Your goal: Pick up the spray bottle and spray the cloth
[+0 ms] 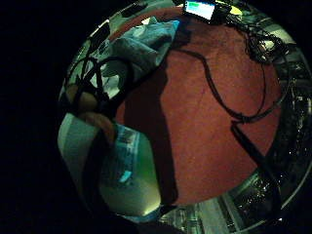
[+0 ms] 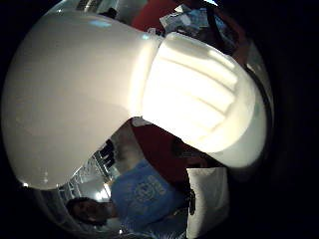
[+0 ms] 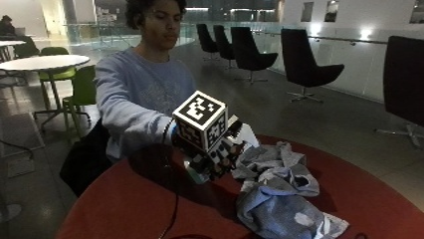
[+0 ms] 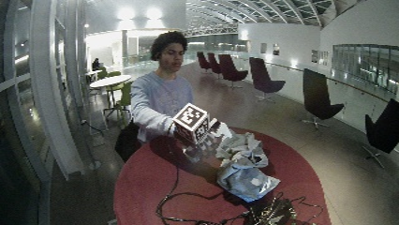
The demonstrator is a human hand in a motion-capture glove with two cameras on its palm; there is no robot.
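Spray bottle (image 2: 99, 94), white head and translucent body with a printed label, is being held up off the red table, just beside the cloth. Cloth (image 3: 281, 194), grey-blue with light patches, is lying crumpled in a heap on the tabletop.

Person seated at the bench's far edge, right arm (image 3: 132, 119) stretched forward over the bench, sleeve grey. Gloved right hand (image 3: 222, 152) raised off the bench surface, held out in front of the chest, beside the cloth heap. Palm views show bare fingers (image 1: 85, 105) curled round the spray bottle (image 2: 149, 89), bottle body filling the thumb-side view, close against the palm. Grip closed on it, bottle lifted. Left hand can't be made out.
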